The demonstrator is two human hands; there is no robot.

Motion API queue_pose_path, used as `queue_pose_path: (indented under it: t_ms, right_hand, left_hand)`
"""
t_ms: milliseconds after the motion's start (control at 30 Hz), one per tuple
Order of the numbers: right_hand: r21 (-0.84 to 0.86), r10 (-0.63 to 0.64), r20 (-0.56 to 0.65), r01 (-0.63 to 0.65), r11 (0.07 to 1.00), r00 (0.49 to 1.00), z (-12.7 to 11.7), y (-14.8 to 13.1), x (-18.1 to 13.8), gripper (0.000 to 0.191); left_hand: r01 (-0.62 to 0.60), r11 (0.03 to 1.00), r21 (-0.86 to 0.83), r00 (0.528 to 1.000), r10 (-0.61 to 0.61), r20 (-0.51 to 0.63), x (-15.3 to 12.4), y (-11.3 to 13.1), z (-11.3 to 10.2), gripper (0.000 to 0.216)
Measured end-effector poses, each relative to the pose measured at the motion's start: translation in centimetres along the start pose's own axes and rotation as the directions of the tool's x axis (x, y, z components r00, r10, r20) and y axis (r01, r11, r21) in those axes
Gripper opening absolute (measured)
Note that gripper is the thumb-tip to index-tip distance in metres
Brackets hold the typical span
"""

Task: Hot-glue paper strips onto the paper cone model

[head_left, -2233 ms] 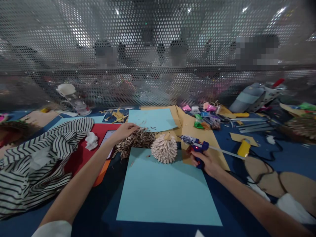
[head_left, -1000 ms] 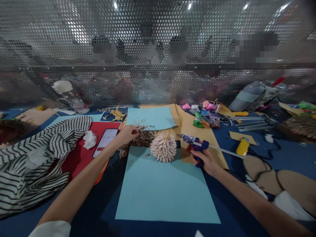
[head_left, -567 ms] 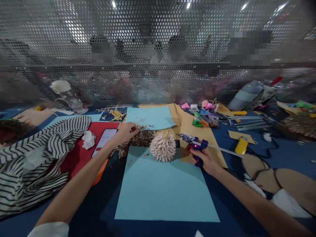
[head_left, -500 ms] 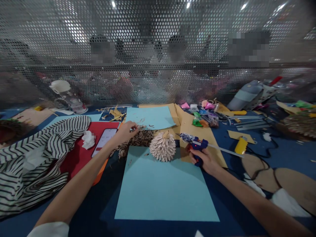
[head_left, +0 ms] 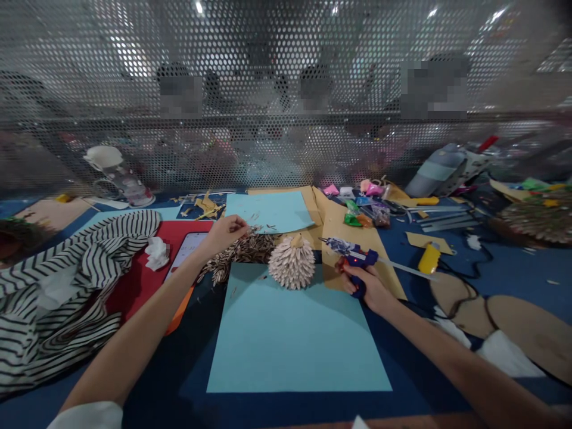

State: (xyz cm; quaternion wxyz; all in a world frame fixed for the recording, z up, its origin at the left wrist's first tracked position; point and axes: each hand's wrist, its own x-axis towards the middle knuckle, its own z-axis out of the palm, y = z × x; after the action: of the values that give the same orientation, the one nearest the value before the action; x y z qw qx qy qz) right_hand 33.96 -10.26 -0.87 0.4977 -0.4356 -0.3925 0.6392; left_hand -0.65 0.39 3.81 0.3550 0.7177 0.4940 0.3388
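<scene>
My right hand (head_left: 367, 287) grips a dark blue glue gun (head_left: 357, 262), its nozzle pointing left and a long clear glue stick (head_left: 404, 269) jutting from its back. My left hand (head_left: 227, 232) is pinched above a heap of brown seed husks (head_left: 243, 253); whatever its fingertips hold is too small to make out. Between the hands, a rounded piece covered in pale overlapping husks (head_left: 291, 266) stands on a light blue sheet (head_left: 297, 339). The nozzle is to its right, apart from it.
A phone (head_left: 185, 253) lies on red paper beside crumpled tissue (head_left: 157, 253) and striped cloth (head_left: 67, 292). Coloured clay packets (head_left: 357, 211), a yellow cutter (head_left: 429, 257), a cord and round boards (head_left: 527, 328) are at right. A perforated metal screen (head_left: 268, 149) rises behind.
The whole view has shifted slightly. My left hand stays pinched over the husks, and my right hand keeps the glue gun at nearly the same spot beside the husk-covered piece.
</scene>
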Motion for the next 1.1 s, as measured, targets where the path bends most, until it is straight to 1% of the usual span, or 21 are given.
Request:
queue_pose_path:
  t_ms: [133, 233, 300, 400, 433, 500, 533, 600, 667, 733, 833, 933, 1000, 1100]
  right_hand:
    - [0.001, -0.014, 0.004, 0.014, 1.000, 1.000, 0.2, 0.0, -0.2, 0.017]
    - [0.046, -0.011, -0.001, 0.011, 0.999, 1.000, 0.3, 0.0, -0.4, 0.017]
    - [0.082, -0.001, -0.004, 0.001, 0.997, 1.000, 0.4, 0.0, -0.5, 0.018]
    - [0.101, 0.010, -0.002, -0.010, 0.995, 1.000, 0.6, 0.0, -0.8, 0.021]
    - [0.099, 0.010, -0.008, -0.009, 0.995, 1.000, 0.7, 0.1, -0.9, 0.021]
    - [0.103, 0.012, -0.014, -0.011, 0.995, 1.000, 0.9, 0.2, -1.1, 0.022]
    - [0.114, 0.014, -0.010, -0.013, 0.993, 1.000, 1.1, 0.2, -1.2, 0.023]
    - [0.139, 0.016, 0.005, -0.017, 0.990, 1.000, 1.4, 0.4, -1.3, 0.023]
    - [0.161, 0.016, 0.013, -0.018, 0.987, 1.000, 1.5, 0.5, -1.3, 0.022]
    - [0.173, 0.019, 0.007, -0.020, 0.985, 1.000, 1.5, 0.6, -1.2, 0.022]
    - [0.175, 0.043, -0.030, -0.037, 0.984, 0.999, 1.4, 0.9, -1.2, 0.022]
    - [0.181, 0.060, -0.061, -0.048, 0.982, 0.996, 1.3, 1.1, -1.1, 0.022]
    - [0.205, 0.064, -0.051, -0.052, 0.977, 0.997, 1.2, 1.1, -1.1, 0.021]
    - [0.233, 0.062, -0.014, -0.057, 0.971, 0.998, 1.1, 1.0, -0.9, 0.020]
  left_hand:
    - [-0.012, 1.000, -0.014, 1.000, 0.012, -0.011, -0.5, 1.7, 0.2, 0.036]
    - [-0.003, 1.000, 0.012, 1.000, 0.003, -0.021, -0.9, 3.0, 0.6, 0.035]
    - [-0.029, 0.999, 0.018, 0.999, 0.029, -0.033, -1.3, 3.9, 1.0, 0.032]
    - [-0.112, 0.994, 0.001, 0.991, 0.112, -0.077, -2.2, 5.6, 1.8, 0.025]
    - [-0.151, 0.989, 0.009, 0.986, 0.151, -0.068, -2.6, 6.3, 2.0, 0.023]
    - [-0.260, 0.965, 0.040, 0.965, 0.260, -0.013, -3.5, 7.6, 2.6, 0.018]
    - [-0.320, 0.946, 0.046, 0.947, 0.318, 0.040, -4.0, 8.2, 2.9, 0.016]
    - [-0.425, 0.903, 0.062, 0.904, 0.421, 0.071, -4.8, 9.2, 3.5, 0.014]
    - [-0.480, 0.872, 0.096, 0.876, 0.471, 0.101, -5.4, 9.9, 4.0, 0.014]
    - [-0.505, 0.854, 0.123, 0.862, 0.491, 0.128, -5.8, 10.4, 4.4, 0.015]
    - [-0.549, 0.820, 0.159, 0.835, 0.532, 0.140, -5.6, 11.0, 5.0, 0.015]
    - [-0.584, 0.791, 0.182, 0.812, 0.569, 0.131, -4.8, 11.4, 5.6, 0.015]
    - [-0.571, 0.804, 0.168, 0.821, 0.558, 0.120, -4.1, 11.5, 5.9, 0.017]
    - [-0.543, 0.829, 0.135, 0.840, 0.539, 0.067, -3.3, 11.4, 6.2, 0.018]
